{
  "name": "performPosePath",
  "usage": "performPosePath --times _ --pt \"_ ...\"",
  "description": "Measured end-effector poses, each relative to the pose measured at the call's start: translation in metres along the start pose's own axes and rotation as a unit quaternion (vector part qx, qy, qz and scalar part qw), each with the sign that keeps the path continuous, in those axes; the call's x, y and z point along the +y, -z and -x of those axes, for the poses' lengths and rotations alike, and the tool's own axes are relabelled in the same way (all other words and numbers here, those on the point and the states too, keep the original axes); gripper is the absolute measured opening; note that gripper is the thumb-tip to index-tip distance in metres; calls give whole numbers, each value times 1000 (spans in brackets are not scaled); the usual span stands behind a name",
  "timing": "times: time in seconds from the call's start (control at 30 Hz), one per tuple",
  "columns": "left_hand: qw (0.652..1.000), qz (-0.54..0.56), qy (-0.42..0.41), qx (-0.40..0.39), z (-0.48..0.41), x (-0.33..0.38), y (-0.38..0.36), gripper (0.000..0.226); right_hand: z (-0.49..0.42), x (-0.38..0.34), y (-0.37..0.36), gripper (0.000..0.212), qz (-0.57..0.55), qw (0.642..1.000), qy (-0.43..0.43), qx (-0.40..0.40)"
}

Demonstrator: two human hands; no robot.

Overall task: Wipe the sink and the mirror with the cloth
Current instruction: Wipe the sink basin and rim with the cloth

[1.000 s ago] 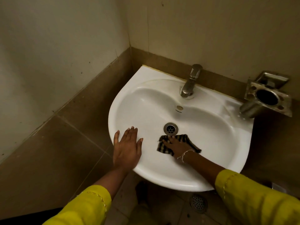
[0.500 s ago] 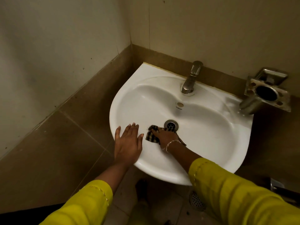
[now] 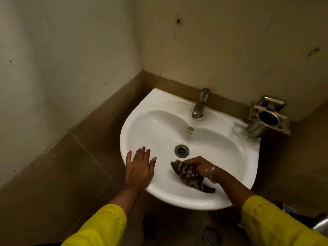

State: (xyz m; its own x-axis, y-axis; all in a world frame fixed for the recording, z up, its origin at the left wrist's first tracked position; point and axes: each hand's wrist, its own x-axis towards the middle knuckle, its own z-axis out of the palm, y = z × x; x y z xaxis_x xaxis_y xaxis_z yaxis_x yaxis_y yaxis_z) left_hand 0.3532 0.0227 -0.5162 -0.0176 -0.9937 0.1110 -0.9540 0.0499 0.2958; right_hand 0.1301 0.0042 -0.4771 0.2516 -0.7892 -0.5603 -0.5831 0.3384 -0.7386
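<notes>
you are working at a white wall-hung sink (image 3: 230, 157) set in a corner of stained walls, with brown tile (image 3: 71, 166) running below and to the left. no mirror appears in this view, so that half of the task looks undone. a chrome tap (image 3: 199, 105) stands at the back of the basin, and a metal holder (image 3: 268, 117) is fixed to the wall at its right rear corner. your left hand (image 3: 140, 169) lies flat and open on the near left rim, fingers spread, gripping nothing. your right hand (image 3: 199, 166) is clenched around a bunched checked cloth (image 3: 190, 174), pressed to the bowl's near slope just in front of the drain (image 3: 181, 151); one end trails loose toward the front rim. risks noted: the wad is small, so coverage may be patchy and the back ledge and tap base may go unwiped; the loose tail could snag in the drain holes; a damp cloth carried up would likely streak glass; leaning hard on the rim loads the wall mounting.
</notes>
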Motion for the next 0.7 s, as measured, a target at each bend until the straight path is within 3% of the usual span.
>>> performPosePath --times 0.07,0.17,0.23,0.3,0.4,0.53,0.63,0.7 --pt "1000 -7 2 -5 0 0 0 57 10 4 10 35 -184 982 -25 20" --pt "1000 -13 2 -23 2 2 4 75 21 9 13 35 -379 925 -25 18" --pt "999 -10 -3 -38 4 4 9 81 25 11 12 46 -506 862 -30 22" --pt "1000 -2 -10 -29 6 8 15 80 34 9 11 62 -565 825 -16 -2" --pt "998 49 -36 19 3 28 28 74 49 -3 14 64 -543 839 37 -2" --pt "976 174 -98 85 0 73 51 56 64 -20 20 23 -522 848 31 81" --pt "953 268 -93 101 0 101 70 52 71 -35 30 21 -528 837 55 130" --pt "935 326 -95 104 0 112 80 41 83 -51 35 22 -453 874 76 158"
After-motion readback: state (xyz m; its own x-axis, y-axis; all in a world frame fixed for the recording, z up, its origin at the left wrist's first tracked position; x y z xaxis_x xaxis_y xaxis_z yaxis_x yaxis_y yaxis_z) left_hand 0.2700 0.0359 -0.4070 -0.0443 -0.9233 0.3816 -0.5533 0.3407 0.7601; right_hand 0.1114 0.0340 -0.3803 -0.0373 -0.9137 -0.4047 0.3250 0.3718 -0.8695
